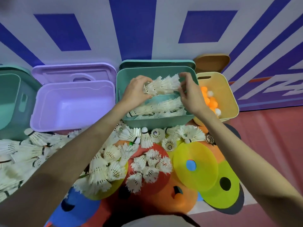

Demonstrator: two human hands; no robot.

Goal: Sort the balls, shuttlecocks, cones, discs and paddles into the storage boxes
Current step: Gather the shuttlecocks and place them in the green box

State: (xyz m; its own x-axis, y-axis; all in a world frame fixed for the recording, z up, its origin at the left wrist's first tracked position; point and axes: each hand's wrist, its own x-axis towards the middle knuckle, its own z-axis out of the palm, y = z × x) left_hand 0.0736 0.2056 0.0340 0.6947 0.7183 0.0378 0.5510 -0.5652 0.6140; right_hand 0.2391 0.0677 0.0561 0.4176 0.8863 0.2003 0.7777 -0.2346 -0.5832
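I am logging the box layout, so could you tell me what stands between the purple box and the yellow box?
In the head view, the green box stands between the purple box and the yellow box, with shuttlecocks inside.

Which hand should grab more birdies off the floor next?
Probably the left hand: the big pile of white feather shuttlecocks lies on its side. Both hands, with the right hand, now hold a stacked row of shuttlecocks over the green plastic box.

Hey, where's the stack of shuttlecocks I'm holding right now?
In the head view, the stack of shuttlecocks is held between the left hand and right hand, over the green box, between the purple box and yellow box.
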